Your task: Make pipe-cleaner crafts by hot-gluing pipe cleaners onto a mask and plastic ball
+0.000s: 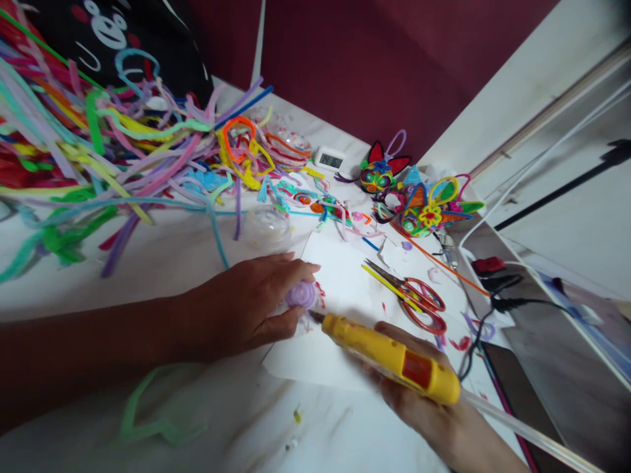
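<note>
Glue gun (374, 347), purple coil (302, 295), scissors (406, 289) (orange-handled), fuzzy stems (170, 163)

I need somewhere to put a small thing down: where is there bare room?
Bare patches show on the white table, between the left forearm and the heaped fuzzy stems; and on the paper, between the purple flower and the scissors. It is crowded back left under that heap, and back right around the bright ornaments.
</note>
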Available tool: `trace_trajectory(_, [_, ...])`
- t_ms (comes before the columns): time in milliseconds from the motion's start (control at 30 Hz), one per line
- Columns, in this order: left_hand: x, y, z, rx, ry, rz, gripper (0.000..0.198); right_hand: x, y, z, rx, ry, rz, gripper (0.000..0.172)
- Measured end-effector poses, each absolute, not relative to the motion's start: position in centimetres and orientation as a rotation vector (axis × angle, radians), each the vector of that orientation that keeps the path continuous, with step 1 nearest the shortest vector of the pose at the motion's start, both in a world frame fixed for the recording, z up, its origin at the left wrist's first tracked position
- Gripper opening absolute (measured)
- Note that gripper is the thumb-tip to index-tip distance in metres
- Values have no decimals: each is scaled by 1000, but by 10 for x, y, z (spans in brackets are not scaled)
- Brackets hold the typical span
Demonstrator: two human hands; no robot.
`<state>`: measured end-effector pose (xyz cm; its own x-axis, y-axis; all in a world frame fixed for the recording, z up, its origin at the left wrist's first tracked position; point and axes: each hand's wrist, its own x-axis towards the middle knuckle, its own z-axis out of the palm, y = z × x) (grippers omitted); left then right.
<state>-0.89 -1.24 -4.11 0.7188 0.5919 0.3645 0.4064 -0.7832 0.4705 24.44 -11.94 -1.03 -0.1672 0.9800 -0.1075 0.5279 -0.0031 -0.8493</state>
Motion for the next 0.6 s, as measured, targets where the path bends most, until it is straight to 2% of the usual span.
trace_trajectory(200, [-8,-15,-40,2553,812,699,40,247,-120,-14,-1542,-1724,1065,13])
trace_trajectory(600, [-8,-15,-43,2559,821,724,43,246,-118,-8,-1595,-1714,1097,11])
